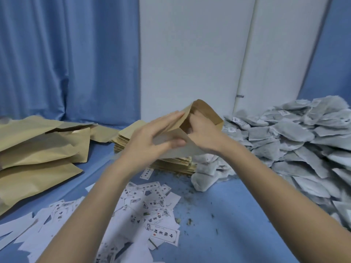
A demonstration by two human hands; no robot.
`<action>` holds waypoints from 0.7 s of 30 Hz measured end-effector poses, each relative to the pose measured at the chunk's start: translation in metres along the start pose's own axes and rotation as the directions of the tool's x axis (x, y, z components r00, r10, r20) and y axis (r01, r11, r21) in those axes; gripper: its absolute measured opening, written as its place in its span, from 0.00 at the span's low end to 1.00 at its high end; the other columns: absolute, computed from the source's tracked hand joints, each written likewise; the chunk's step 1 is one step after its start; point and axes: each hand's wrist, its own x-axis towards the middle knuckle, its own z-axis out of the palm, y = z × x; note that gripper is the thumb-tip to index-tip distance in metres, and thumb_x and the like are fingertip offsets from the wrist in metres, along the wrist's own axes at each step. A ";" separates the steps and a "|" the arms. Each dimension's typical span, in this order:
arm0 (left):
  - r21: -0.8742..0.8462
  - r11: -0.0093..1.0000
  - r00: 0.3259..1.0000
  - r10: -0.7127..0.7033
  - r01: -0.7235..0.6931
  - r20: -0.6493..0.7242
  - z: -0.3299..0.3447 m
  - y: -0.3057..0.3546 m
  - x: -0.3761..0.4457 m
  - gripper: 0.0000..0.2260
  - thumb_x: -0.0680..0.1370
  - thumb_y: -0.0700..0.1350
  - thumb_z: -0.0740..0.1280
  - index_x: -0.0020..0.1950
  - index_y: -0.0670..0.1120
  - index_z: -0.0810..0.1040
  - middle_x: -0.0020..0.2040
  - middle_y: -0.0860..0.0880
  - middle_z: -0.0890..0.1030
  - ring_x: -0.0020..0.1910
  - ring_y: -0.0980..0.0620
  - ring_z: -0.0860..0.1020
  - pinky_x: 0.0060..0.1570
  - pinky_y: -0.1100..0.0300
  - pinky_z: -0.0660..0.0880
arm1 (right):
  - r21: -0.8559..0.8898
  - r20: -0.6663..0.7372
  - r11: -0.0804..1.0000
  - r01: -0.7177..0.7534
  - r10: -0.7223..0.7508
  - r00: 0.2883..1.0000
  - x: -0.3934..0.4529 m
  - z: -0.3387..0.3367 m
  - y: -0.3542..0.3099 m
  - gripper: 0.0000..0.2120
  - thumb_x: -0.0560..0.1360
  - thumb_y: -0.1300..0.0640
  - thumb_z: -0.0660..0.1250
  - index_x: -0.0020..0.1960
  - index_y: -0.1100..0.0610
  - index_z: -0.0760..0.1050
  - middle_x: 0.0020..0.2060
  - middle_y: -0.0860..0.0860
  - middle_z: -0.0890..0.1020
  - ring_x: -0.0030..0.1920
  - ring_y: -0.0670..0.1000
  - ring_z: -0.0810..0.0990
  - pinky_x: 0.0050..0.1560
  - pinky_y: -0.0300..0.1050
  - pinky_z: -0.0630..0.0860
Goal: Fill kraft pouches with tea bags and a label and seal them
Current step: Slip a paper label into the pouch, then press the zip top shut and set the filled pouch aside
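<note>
Printed labels (152, 215) lie scattered nearest on the blue table (228, 215). Above them, the left hand (150, 138) grips an open kraft pouch (201, 112) while the right hand (203, 130) reaches into its mouth. Behind sit a flat pouch stack (131, 139) and a heap of tea bags (294, 141).

Across the upper left of the frame we saw a blue curtain (57, 57) hanging in soft vertical folds down to the work surface. At upper centre stood a pale, off-white wall (190, 54), and just right of it a thin white pipe (245, 59) ran down at a slight slant, held by a small metal clip (239, 96) low on its length. More blue cloth showed in the upper right corner (330, 44). The lower frame was filled by a blue covered surface (237, 215). The light was even and cool.
</note>
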 end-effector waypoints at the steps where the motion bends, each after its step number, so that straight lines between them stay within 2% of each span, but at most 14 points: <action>1: 0.010 1.000 0.999 0.028 -0.028 -0.037 0.003 0.005 0.005 0.22 0.70 0.55 0.72 0.63 0.63 0.75 0.58 0.62 0.79 0.61 0.67 0.73 0.61 0.72 0.66 | 0.000 -0.025 1.000 -0.017 0.017 1.000 -0.003 -0.013 -0.002 0.23 0.73 0.46 0.66 0.63 0.58 0.73 0.59 0.55 0.75 0.56 0.51 0.73 0.52 0.40 0.69; 3: 0.030 0.999 0.992 0.023 -0.020 -0.121 0.005 0.016 0.014 0.12 0.71 0.55 0.72 0.51 0.71 0.78 0.47 0.68 0.81 0.51 0.72 0.75 0.51 0.76 0.67 | -0.026 -0.078 0.999 -0.025 0.023 0.997 -0.011 -0.039 -0.001 0.14 0.76 0.44 0.61 0.54 0.51 0.78 0.49 0.47 0.81 0.48 0.46 0.76 0.44 0.33 0.70; 4: 0.019 1.000 0.983 -0.012 0.016 -0.184 0.005 0.021 0.018 0.09 0.72 0.56 0.70 0.43 0.73 0.78 0.42 0.70 0.80 0.46 0.73 0.75 0.45 0.77 0.67 | -0.034 -0.099 0.999 -0.022 0.018 0.995 -0.017 -0.053 0.000 0.15 0.77 0.42 0.58 0.47 0.48 0.80 0.41 0.44 0.81 0.43 0.44 0.76 0.40 0.28 0.68; 5: -0.008 0.999 0.969 -0.049 0.049 -0.244 0.006 0.025 0.022 0.06 0.72 0.58 0.68 0.39 0.72 0.79 0.38 0.70 0.80 0.41 0.73 0.75 0.41 0.76 0.68 | -0.017 -0.114 1.000 -0.023 0.021 0.993 -0.023 -0.065 0.001 0.18 0.77 0.40 0.55 0.42 0.46 0.80 0.35 0.42 0.81 0.39 0.43 0.76 0.38 0.27 0.67; 7: -0.098 0.993 0.941 -0.096 0.068 -0.324 0.011 0.033 0.030 0.08 0.74 0.57 0.68 0.35 0.62 0.81 0.33 0.68 0.79 0.35 0.72 0.75 0.34 0.76 0.68 | 0.031 -0.138 0.999 -0.025 0.029 0.990 -0.036 -0.088 0.007 0.26 0.75 0.34 0.52 0.34 0.47 0.79 0.29 0.42 0.79 0.35 0.42 0.76 0.35 0.27 0.66; 9: -0.216 0.974 0.926 -0.136 0.062 -0.352 0.019 0.042 0.039 0.09 0.77 0.50 0.66 0.36 0.54 0.79 0.30 0.66 0.79 0.32 0.71 0.76 0.31 0.77 0.68 | 0.002 -0.148 0.999 -0.044 0.043 0.988 -0.046 -0.108 0.011 0.33 0.68 0.24 0.50 0.25 0.53 0.67 0.22 0.47 0.67 0.27 0.48 0.66 0.29 0.37 0.60; 10: -0.272 0.961 0.924 -0.154 0.058 -0.349 0.023 0.047 0.042 0.09 0.78 0.48 0.66 0.37 0.53 0.78 0.30 0.66 0.79 0.31 0.71 0.76 0.30 0.77 0.68 | -0.043 -0.120 0.997 -0.067 0.061 0.991 -0.050 -0.116 0.011 0.35 0.63 0.21 0.50 0.26 0.54 0.61 0.24 0.48 0.62 0.27 0.49 0.62 0.30 0.41 0.57; 11: -0.316 0.947 0.926 -0.168 0.056 -0.339 0.028 0.051 0.045 0.09 0.78 0.47 0.65 0.38 0.51 0.78 0.30 0.65 0.80 0.31 0.70 0.77 0.30 0.77 0.69 | -0.106 -0.060 0.991 -0.086 0.080 0.995 -0.054 -0.123 0.011 0.35 0.59 0.19 0.50 0.27 0.54 0.59 0.26 0.48 0.61 0.28 0.49 0.61 0.32 0.43 0.56; 13: -0.362 0.930 0.935 -0.185 0.067 -0.302 0.037 0.058 0.051 0.09 0.78 0.47 0.65 0.39 0.50 0.79 0.31 0.63 0.81 0.32 0.69 0.78 0.30 0.75 0.70 | -0.250 0.101 0.965 -0.084 0.112 0.989 -0.060 -0.134 0.008 0.35 0.55 0.18 0.55 0.29 0.52 0.62 0.25 0.44 0.65 0.26 0.46 0.64 0.33 0.43 0.58; 16: -0.427 0.897 0.941 -0.238 0.118 -0.241 0.050 0.060 0.056 0.08 0.78 0.48 0.66 0.40 0.49 0.80 0.33 0.61 0.82 0.33 0.67 0.79 0.31 0.74 0.71 | -0.305 0.295 0.948 -0.092 0.186 0.937 -0.067 -0.143 0.006 0.26 0.54 0.23 0.62 0.29 0.46 0.69 0.22 0.38 0.70 0.25 0.37 0.70 0.33 0.39 0.61; 19: -0.518 0.832 0.928 -0.329 0.198 -0.175 0.059 0.055 0.058 0.09 0.76 0.51 0.67 0.41 0.49 0.81 0.36 0.58 0.84 0.35 0.63 0.81 0.30 0.72 0.73 | -0.290 0.294 0.947 -0.140 0.227 0.928 -0.074 -0.153 0.017 0.28 0.56 0.26 0.64 0.31 0.52 0.66 0.23 0.41 0.66 0.25 0.41 0.65 0.34 0.40 0.60; 21: -0.595 0.761 0.911 -0.396 0.259 -0.110 0.064 0.052 0.061 0.11 0.73 0.55 0.68 0.40 0.48 0.83 0.39 0.53 0.85 0.38 0.58 0.83 0.32 0.68 0.76 | -0.255 0.281 0.953 -0.164 0.235 0.931 -0.077 -0.160 0.024 0.26 0.59 0.27 0.65 0.30 0.52 0.72 0.24 0.40 0.68 0.27 0.41 0.68 0.34 0.35 0.62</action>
